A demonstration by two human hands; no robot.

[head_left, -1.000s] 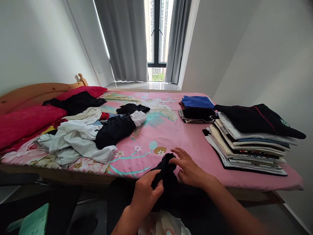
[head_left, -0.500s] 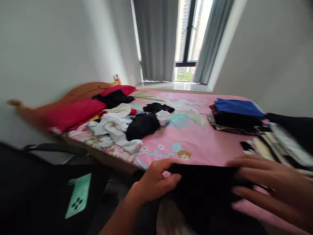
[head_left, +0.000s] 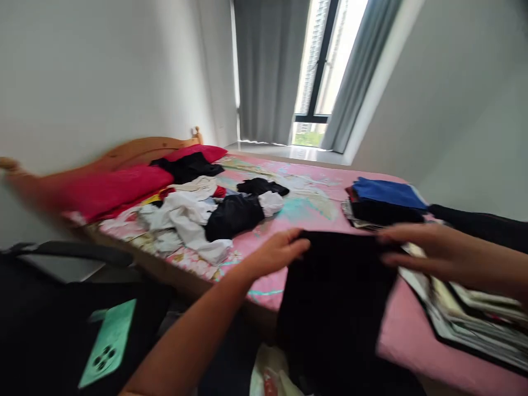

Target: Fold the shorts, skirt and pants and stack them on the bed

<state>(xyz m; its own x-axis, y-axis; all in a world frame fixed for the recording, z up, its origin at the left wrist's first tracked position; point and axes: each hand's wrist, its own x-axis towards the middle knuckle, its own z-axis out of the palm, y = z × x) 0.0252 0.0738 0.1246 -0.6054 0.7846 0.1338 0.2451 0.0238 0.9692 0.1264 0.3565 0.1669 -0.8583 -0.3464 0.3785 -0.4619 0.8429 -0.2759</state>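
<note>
Black garment (head_left: 334, 308) hangs at the bed's (head_left: 412, 341) near side, top corners pinched by left hand (head_left: 282, 253) and, blurred, right hand (head_left: 443, 250). Step, judged: stretching it out. Next move likely calls for level corners, even tension.

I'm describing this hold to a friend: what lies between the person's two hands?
In the head view, a black cloth spans that stretch, its upper edge running from the left hand to the blurred right hand.
</note>
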